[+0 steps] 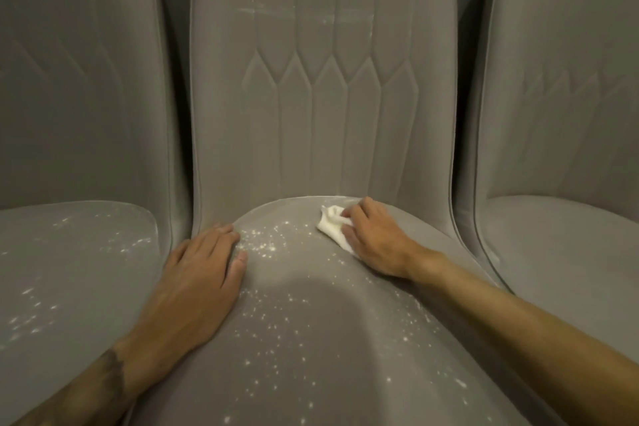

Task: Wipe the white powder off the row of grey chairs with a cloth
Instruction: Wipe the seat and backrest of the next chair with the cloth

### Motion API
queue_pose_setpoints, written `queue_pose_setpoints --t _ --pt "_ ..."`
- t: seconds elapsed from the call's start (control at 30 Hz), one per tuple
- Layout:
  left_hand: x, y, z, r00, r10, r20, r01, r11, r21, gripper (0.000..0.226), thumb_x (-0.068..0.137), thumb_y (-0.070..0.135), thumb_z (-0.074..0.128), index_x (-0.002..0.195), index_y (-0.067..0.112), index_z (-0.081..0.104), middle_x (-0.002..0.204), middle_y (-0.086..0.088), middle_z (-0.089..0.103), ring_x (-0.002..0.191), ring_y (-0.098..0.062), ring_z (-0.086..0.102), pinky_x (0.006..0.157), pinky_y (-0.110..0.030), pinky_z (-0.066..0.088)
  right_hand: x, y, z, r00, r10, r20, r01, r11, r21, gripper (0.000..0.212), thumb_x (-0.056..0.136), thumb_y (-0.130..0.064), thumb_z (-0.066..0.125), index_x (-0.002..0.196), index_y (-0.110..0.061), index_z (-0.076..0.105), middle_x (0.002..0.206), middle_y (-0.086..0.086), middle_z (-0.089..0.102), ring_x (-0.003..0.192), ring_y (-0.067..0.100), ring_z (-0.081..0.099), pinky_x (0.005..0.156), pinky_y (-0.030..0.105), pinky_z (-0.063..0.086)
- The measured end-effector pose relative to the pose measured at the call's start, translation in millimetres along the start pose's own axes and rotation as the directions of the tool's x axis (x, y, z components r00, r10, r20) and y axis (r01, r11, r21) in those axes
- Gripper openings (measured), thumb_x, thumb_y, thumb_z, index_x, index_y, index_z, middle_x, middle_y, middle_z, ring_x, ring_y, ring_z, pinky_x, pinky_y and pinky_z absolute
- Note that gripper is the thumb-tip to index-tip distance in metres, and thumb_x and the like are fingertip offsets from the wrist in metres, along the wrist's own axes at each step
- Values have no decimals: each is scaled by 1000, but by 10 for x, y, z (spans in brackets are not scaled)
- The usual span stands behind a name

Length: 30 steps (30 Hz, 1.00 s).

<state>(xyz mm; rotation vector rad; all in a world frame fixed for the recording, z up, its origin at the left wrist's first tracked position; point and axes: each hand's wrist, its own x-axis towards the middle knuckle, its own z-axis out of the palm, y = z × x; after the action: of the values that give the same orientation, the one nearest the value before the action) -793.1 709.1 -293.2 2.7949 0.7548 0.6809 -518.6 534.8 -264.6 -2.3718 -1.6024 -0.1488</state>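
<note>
3 grey chairs side by side, seen from the front. Centred: middle chair [321, 121], diamond-and-channel stitching on the backrest. Flanking: left chair [79, 114] and right chair [560, 114], both cut off at the frame edges, only part of each seat and back visible.

Scattered specks of white powder [269, 245] across the middle seat, densest just right of the left thumb and down the front half. More specks on the left chair's seat. Faint white smears across the upper backrests of the middle and left chairs. Right chair's seat too dim to judge.

Small crumpled white cloth [331, 223] on the rear of the middle seat, right of centre, close to the seat-back crease. On top of it: right hand [375, 240], fingers curled round the bunched fabric, grasping it and pressing it to the seat. Part of the cloth hidden under the palm.

Resting flat on the left rear of the same seat: left hand [204, 270], palm down, fingers straight and together, holding nothing. Thumb at the edge of the powdered patch.

On the left forearm, a dark marking [110, 380], blurred, unreadable. Both forearms cut off by the bottom edge; seat front out of frame. Soft shadow across the seat centre between the arms.
</note>
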Motion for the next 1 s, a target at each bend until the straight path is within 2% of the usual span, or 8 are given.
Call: queue_pose_setpoints --t 0.2,0.4,0.47,0.57,0.63,0.8,0.93,1.0 --pt "-20 29 -11 1000 -11 -7 11 1000 24 50 107 46 26 141 25 55 148 6 54 141 -11 44 121 -40 31 206 91 -113 923 382 39 -375 919 -120 35 106 -30 31 127 -6 44 130 16 40 110 35 42 95 44 37" --pt "-19 -10 12 1000 4 -6 -4 1000 7 49 107 46 26 141 26 53 148 6 53 140 -10 42 122 -37 28 101 -208 68 998 -19 61 16 999 48 36 105 -33 31 128 -9 46 124 12 43 108 29 42 100 40 35" --pt "-24 -6 16 1000 11 -19 -11 1000 11 47 107 44 28 140 25 54 147 5 55 139 -11 44 121 -39 31 73 28 -11 997 57 57 -54 997 -53 40 105 -37 28 127 -9 47 124 13 43 106 32 44 95 41 34" --pt "-33 9 9 999 22 -31 -22 999 24 43 107 41 31 137 23 56 145 5 55 139 -13 46 119 -42 35 199 270 -82 943 333 3 -329 934 -142 40 106 -35 30 130 -6 45 129 17 41 110 37 44 94 44 36" --pt "-31 18 4 999 16 -33 -15 1000 25 43 106 41 31 137 23 56 145 5 55 139 -13 46 119 -43 36 245 107 -31 955 296 13 -294 952 -85 39 106 -32 33 132 -5 45 129 17 41 110 37 44 96 44 35" --pt "-20 32 3 1000 9 -19 -8 999 32 49 106 44 27 139 23 57 146 4 56 139 -14 47 119 -43 36 -100 -160 -35 993 -89 84 85 995 44 37 104 -38 31 121 -12 49 115 9 46 99 28 45 94 39 38" --pt "-17 24 18 999 19 -27 -18 999 28 48 106 44 29 138 22 57 146 2 57 138 -16 48 118 -43 35 -149 309 -197 986 166 16 -163 979 -119 54 99 -43 19 124 -6 50 116 14 48 99 33 46 93 45 38" --pt "-20 7 29 999 26 -35 -26 999 28 45 106 42 31 138 22 57 145 2 57 138 -16 48 117 -43 35 -142 309 -179 974 226 -5 -225 967 -121 46 103 -39 26 128 -6 48 119 13 46 103 33 47 95 42 37"
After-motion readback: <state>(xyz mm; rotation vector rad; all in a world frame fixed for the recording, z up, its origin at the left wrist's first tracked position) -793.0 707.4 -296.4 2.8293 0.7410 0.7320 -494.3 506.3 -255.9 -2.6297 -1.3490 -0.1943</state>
